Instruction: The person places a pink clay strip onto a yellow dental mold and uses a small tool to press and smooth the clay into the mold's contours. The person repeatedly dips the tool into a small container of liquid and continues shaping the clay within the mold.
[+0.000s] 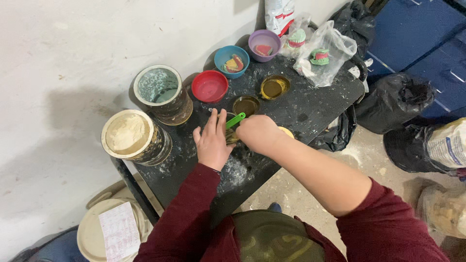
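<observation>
Small cup (pixel 231 136) near the front middle of the dark speckled table (pixel 310 104), mostly hidden between both hands. Green-handled tool (pixel 235 120) poking up out of it, gripped in the closed right hand (pixel 258 134). Left hand (pixel 212 142) pressed against the cup's side, fingers extended, steadying. Judged as mixing under way; calls for a firm brace and small strokes. Just beyond, two shallow dishes of amber liquid (pixel 246 105), red bowl (pixel 209 86), blue bowl (pixel 231 61); left, tin of pale powder (pixel 129 134).

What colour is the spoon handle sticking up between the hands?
Bright green; the spoon handle shows best in the head view, between the left hand and right hand.
</observation>
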